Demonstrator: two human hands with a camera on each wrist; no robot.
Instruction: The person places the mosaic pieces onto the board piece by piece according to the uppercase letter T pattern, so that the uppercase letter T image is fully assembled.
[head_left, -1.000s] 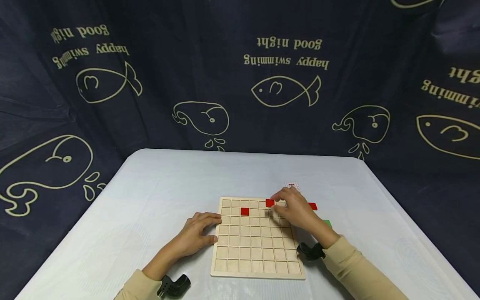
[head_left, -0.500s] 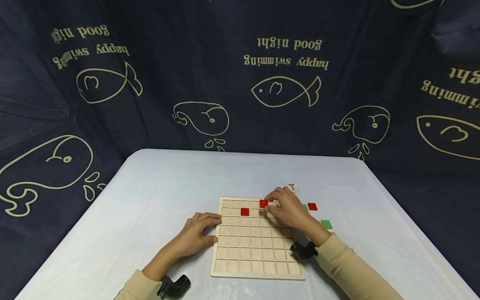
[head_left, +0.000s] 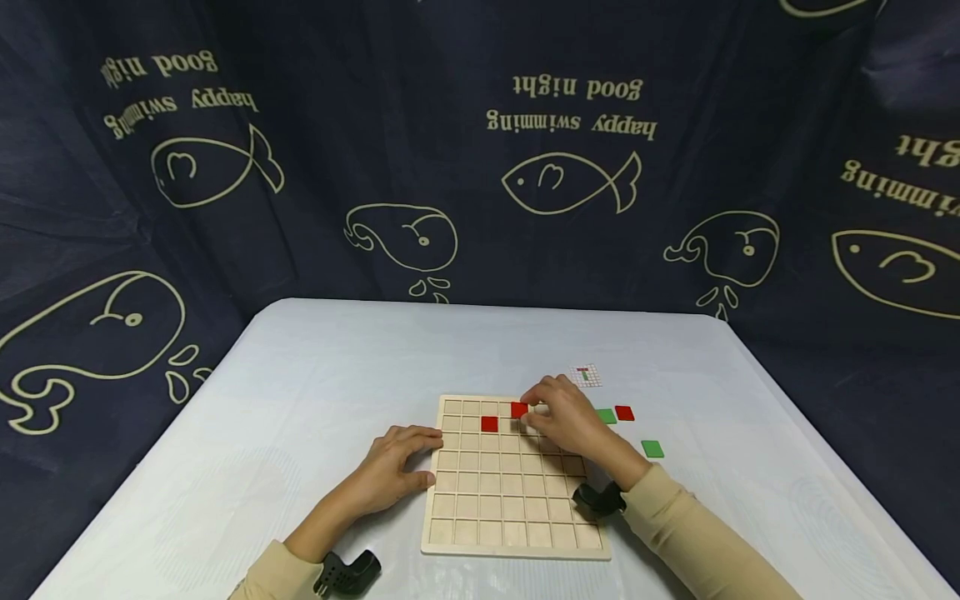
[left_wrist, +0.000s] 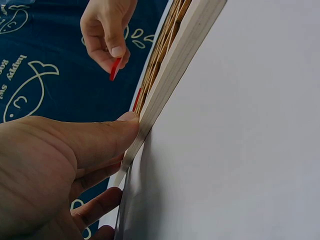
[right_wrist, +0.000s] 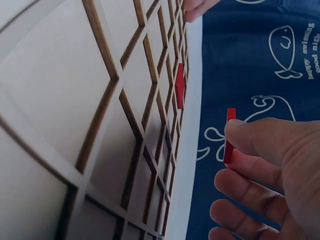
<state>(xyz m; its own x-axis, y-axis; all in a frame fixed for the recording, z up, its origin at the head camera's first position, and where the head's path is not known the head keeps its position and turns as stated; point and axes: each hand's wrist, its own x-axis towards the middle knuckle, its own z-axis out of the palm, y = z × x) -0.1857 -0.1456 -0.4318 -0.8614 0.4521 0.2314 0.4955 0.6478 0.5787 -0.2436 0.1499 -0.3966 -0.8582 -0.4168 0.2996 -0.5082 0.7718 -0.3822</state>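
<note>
A wooden grid board [head_left: 491, 504] lies on the white table, one red square tile [head_left: 490, 424] in a cell of its second row from the back. My right hand [head_left: 567, 415] pinches another red tile [right_wrist: 229, 135] between thumb and fingers, held above the board's far part; the right wrist view shows a gap under it. At the board's left edge my left hand [head_left: 392, 467] rests with thumb and fingertips touching the side, fingers fairly straight. In the left wrist view the left thumb [left_wrist: 107, 140] lies against the board's wooden rim.
Right of the board lie a green tile [head_left: 606, 416], a red tile [head_left: 625, 413] and another green tile [head_left: 652, 449]. Behind them is a small pattern card [head_left: 586, 376] with a printed grid. A dark curtain [head_left: 480, 250] hangs beyond the table [head_left: 337, 350].
My right hand has moved left over the board with the pinched red tile, toward the tile in the grid. The tiles at the right came into view. My left hand has stayed put.
</note>
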